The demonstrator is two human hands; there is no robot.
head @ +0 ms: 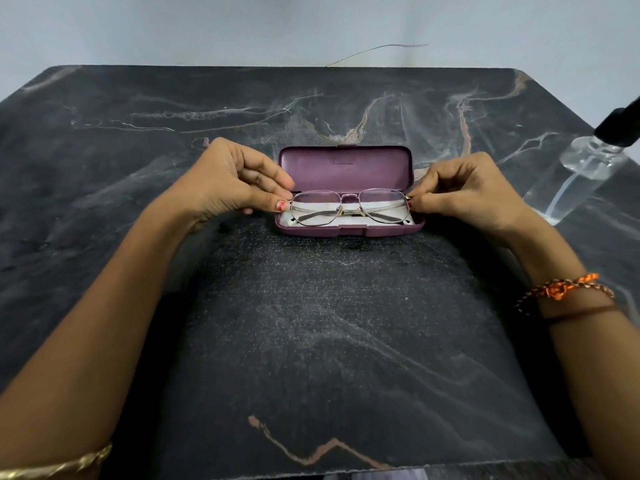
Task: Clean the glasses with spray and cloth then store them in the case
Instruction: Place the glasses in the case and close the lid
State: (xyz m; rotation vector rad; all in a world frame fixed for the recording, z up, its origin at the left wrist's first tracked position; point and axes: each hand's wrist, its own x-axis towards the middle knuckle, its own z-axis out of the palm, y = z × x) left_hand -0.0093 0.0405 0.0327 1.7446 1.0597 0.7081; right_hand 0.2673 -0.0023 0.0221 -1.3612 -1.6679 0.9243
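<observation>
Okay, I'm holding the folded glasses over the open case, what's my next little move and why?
Probably lower the glasses onto the white cloth in the case and let go. Left hand and right hand pinch the frame's ends, temples folded, lid open.

Counted on the marble table [104,168]: 1 pr glasses [349,206], temples folded, 2 lenses. 1 purple case [346,164], lid up. 1 white cloth [332,221] lining the case. 1 clear spray bottle [588,161] w/ black cap, far right. 2 hands: left hand [225,181], right hand [467,188]. 1 gold bangle [62,465], 2 thread bands [568,289].
</observation>
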